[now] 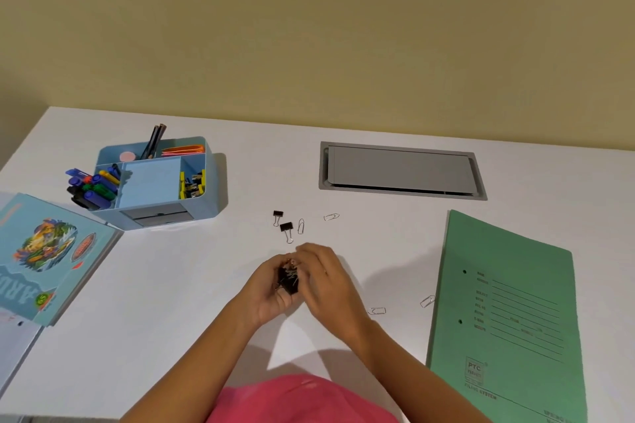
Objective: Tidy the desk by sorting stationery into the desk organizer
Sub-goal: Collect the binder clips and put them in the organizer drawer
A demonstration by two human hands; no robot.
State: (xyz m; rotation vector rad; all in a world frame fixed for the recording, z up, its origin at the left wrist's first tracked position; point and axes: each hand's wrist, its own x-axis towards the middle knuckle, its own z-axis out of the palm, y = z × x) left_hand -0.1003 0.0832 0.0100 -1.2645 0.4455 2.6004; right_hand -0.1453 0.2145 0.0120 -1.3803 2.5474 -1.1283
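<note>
Nearest you, your left hand [269, 290] cups a bunch of black binder clips [288, 280] with its fingers curled round it. Your right hand [330, 282] bends over the bunch from three o'clock, too blurred to tell whether it pinches a clip. These clips are likely light, hard and slippery, so keep your palm under them, take the two loose binder clips [286, 228] just beyond at twelve o'clock by their black bodies, then carry everything to the desk organizer [209, 192] farther off at ten o'clock.
</note>
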